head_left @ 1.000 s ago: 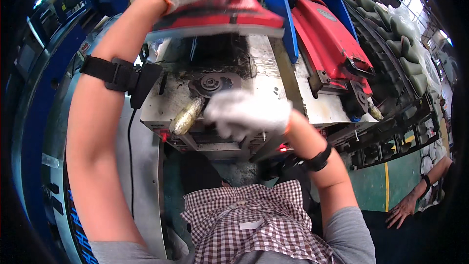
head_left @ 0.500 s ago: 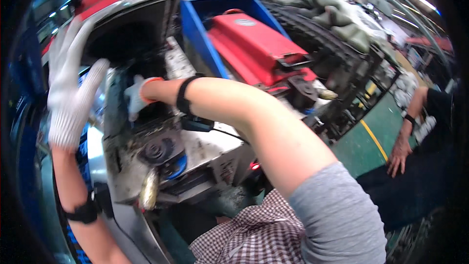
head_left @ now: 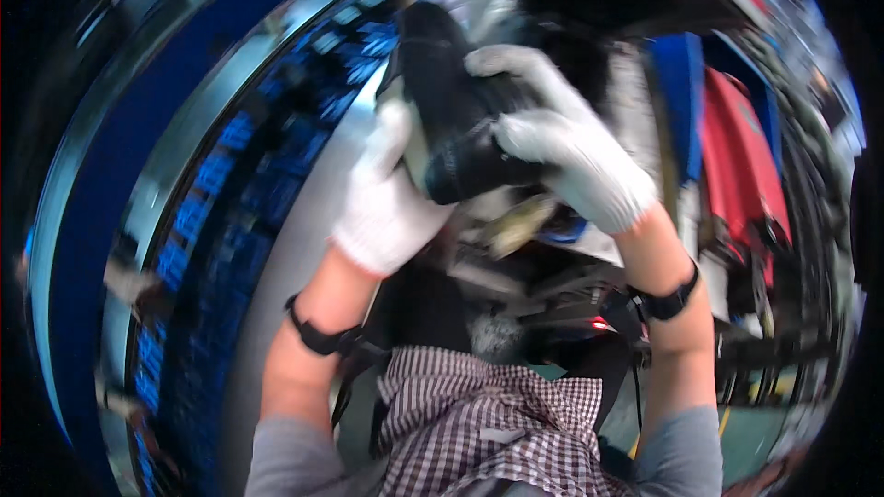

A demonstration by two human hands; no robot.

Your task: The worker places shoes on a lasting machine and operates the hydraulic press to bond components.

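A black shoe (head_left: 447, 101) with a pale sole is up in front of me, between my two gloved hands. My left hand (head_left: 391, 193), in a white knit glove, grips it along the sole side, with the thumb pressed up against it. From the right, my right hand (head_left: 580, 152), gloved the same way, has its thumb and fingers closed around the black upper. Motion blur softens the shoe's outline, and some of my fingertips are hidden behind it.
On the right, a red machine cover (head_left: 741, 152) sits by a blue housing (head_left: 677, 97). A yellowish handle (head_left: 523, 225) sticks out below the shoe. To my left runs a metal edge (head_left: 299, 212) beside blurred blue racking (head_left: 198, 221).
My view has swung left. My right hand has come out of the dark machine opening, and my left hand, raised with fingers spread before, has closed. Both now hold a black shoe.
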